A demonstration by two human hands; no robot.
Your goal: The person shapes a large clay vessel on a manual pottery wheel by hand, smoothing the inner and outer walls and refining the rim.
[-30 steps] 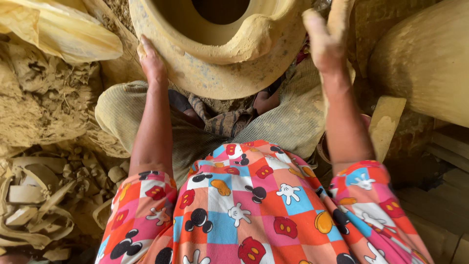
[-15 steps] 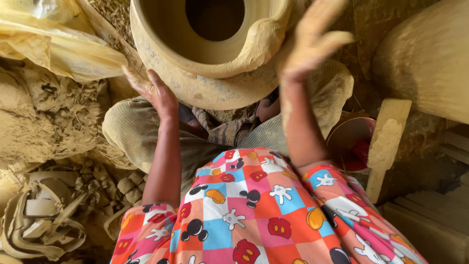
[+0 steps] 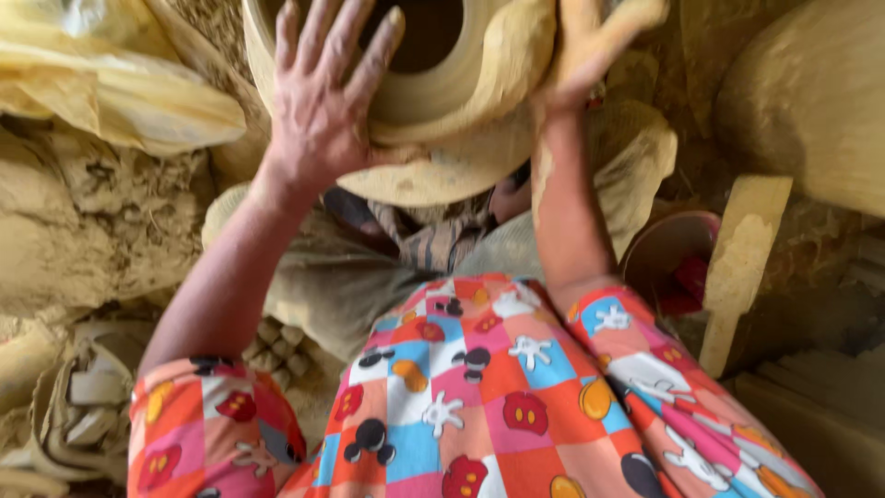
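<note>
While the unfired clay pot is propped on the person's lap at the top of the view, its wide mouth is turned toward the camera. The left hand is laid flat over the rim with fingers spread wide, the palm pressed against the pot's near wall; nothing is grasped. The right hand, coated in wet clay, is pressed open against the pot's right side, and whether anything is held in it cannot be told. A clay-caked cloth is draped over the knees beneath the pot. A yellow plastic sheet is seen at the upper left, and a red bowl beside a wooden paddle at the right.
</note>
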